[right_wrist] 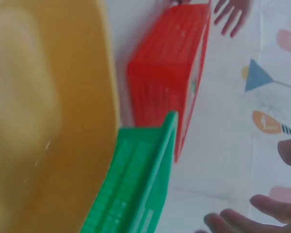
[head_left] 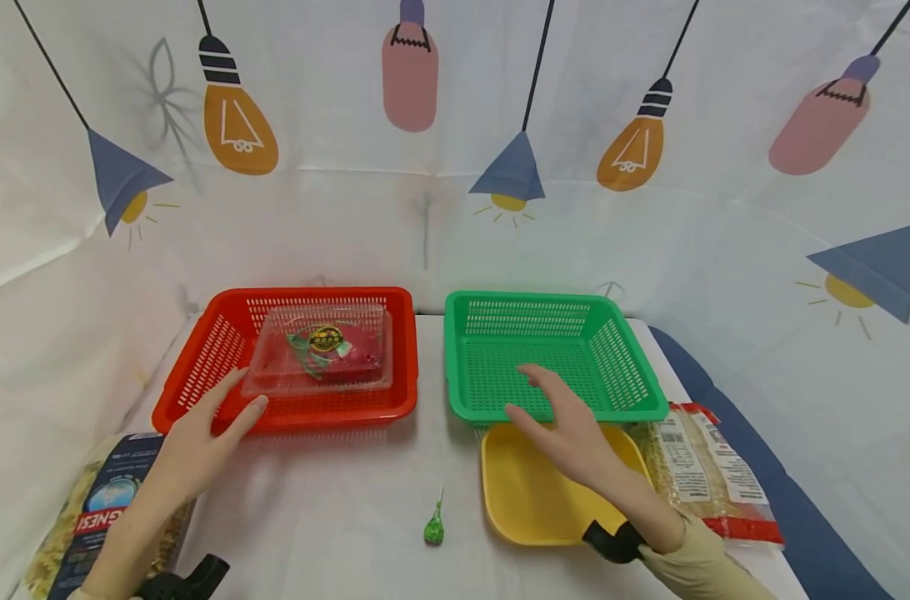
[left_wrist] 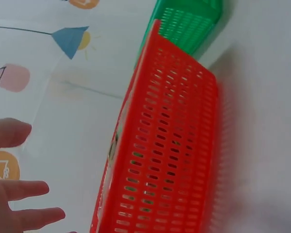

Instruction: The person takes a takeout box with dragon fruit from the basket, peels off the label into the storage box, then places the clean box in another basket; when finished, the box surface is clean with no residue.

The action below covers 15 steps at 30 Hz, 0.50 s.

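In the head view a clear plastic box with a printed lid sits inside the red basket. My left hand hovers at that basket's front left corner, fingers spread and holding nothing; the left wrist view shows its fingers apart from the red mesh wall. My right hand is above the front edge of the green basket, over the yellow tray, with thumb and fingers apart. Nothing is between them. A green-wrapped lollipop lies on the table between the hands.
A bag of pasta lies at the left beneath my left forearm. Another clear food packet with red ends lies right of the yellow tray. Behind the baskets hangs a white cloth printed with lamps.
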Tool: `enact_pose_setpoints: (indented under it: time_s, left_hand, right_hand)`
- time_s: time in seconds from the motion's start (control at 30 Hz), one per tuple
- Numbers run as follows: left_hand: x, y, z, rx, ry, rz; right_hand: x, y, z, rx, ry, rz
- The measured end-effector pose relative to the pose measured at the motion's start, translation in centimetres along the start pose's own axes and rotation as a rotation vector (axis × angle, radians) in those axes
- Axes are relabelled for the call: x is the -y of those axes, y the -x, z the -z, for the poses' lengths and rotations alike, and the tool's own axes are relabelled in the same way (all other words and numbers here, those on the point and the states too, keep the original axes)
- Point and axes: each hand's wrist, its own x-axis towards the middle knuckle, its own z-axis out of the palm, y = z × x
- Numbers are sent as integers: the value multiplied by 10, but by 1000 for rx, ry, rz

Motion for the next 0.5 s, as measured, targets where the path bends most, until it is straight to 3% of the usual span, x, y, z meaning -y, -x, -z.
enact_pose_setpoints:
  time_s: [0.17,0.33,0.5]
  left_hand:
    - [1,-9,8,13,69,-23]
    - [0,-21,12,32,152,-44]
    - [1,-30,17,66,227,-15]
  right_hand:
    - [22,-19,-15,81,-214,-24]
    - [38,-42,-37,152,-347,-65]
    - [54,-62,-57,199,-458,-114]
